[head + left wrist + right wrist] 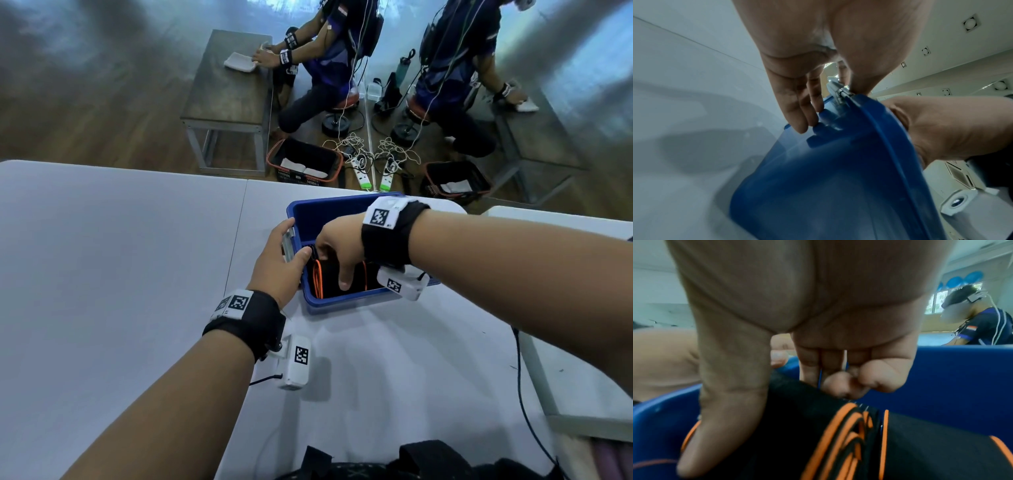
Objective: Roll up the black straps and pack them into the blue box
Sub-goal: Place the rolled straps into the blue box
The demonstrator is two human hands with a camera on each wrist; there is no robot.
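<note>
The blue box (346,302) stands on the grey table, a bit right of centre. My left hand (294,241) grips its left rim at a grey latch (839,94), thumb over the rim and fingers (807,120) on the outer wall (838,178). My right hand (330,265) reaches down into the box. It holds a rolled black strap with orange edges (797,410), thumb on one side and curled fingers (849,386) on the other. A second black and orange roll (941,447) lies beside it in the box. The box floor is hidden.
The grey table (120,274) spreads wide to the left and front. A dark cable (520,377) trails off its right side near a white ledge (582,387). Black webbing (428,459) shows at the bottom edge. Beyond the table, another person sits at a bench (226,92).
</note>
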